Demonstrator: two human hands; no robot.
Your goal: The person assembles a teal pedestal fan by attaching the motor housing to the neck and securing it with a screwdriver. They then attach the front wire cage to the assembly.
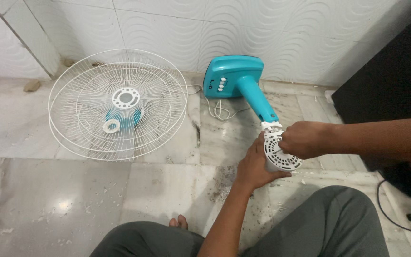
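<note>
The fan was already stripped, both wire guards (117,104) laid far left on the floor (48,190), while the white motor housing (279,154) atop the teal stand (255,95) was gripped by both closed hands, left (255,166) and right (305,139).

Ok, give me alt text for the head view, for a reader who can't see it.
Both hands, left hand and right hand, grip a white vented motor housing atop a teal fan stand lying on a marble floor. Two white wire fan guards lie stacked to the left.
</note>
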